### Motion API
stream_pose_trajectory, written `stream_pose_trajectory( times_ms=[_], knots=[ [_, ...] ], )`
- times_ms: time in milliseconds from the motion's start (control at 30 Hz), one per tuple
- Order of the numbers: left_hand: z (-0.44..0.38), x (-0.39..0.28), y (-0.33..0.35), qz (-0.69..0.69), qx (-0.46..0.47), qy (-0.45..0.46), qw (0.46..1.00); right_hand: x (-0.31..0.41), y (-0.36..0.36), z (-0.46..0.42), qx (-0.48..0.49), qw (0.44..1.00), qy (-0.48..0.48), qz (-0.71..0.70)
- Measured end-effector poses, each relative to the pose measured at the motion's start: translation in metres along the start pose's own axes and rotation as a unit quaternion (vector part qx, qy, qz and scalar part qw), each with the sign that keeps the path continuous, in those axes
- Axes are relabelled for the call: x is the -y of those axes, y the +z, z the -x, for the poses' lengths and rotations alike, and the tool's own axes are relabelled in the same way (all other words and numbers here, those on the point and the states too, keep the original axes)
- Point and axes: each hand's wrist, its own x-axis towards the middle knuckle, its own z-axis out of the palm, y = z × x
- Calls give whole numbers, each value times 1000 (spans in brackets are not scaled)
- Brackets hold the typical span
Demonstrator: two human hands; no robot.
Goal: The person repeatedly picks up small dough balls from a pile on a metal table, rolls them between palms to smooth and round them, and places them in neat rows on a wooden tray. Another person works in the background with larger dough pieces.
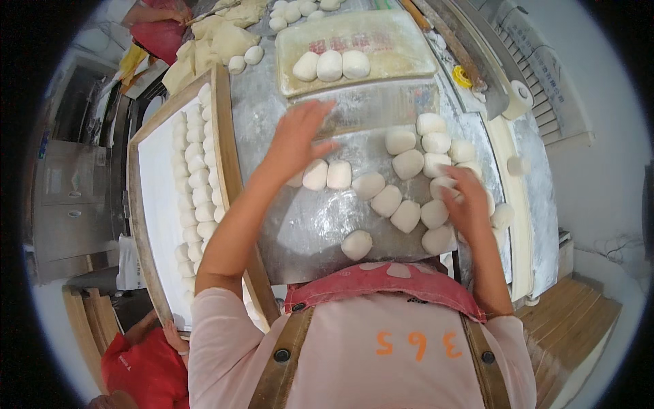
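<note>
My left hand (301,137) reaches over the floured metal table (311,220), fingers apart and nothing seen in it, just above a short row of white dough pieces (339,175). My right hand (464,197) is slightly blurred, its fingers spread around a dough piece (442,187) in the cluster on the right; whether it grips the piece I cannot tell. More pieces curve between the two hands, and a single dough piece (356,245) lies near the front edge. Three dough pieces (329,65) sit side by side on a pale plastic lid or board (409,46) at the back.
At left, a wood-framed tray (223,128) holds rows of dough pieces. Dough sheets (225,41) lie at the back left, near a co-worker's hand (180,16). Another person's hand (174,337) touches the tray's near end. A conveyor belt (521,230) runs along the right.
</note>
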Motion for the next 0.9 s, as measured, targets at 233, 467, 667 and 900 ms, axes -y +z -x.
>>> stream_pose_trajectory(
  times_ms=[233,467,667,900],
  knots=[
    [-124,45,1,-64,-3,-16,998,-138,-114,124,-240,904,131,328],
    [-131,54,15,-46,34,-41,997,-178,-119,192,-163,898,378,158],
    [-133,37,-25,154,48,65,985,-244,-118,181,-103,883,333,314],
    [-141,15,-173,-119,-325,-12,938,-213,-120,52,13,905,165,391]
  ],
)
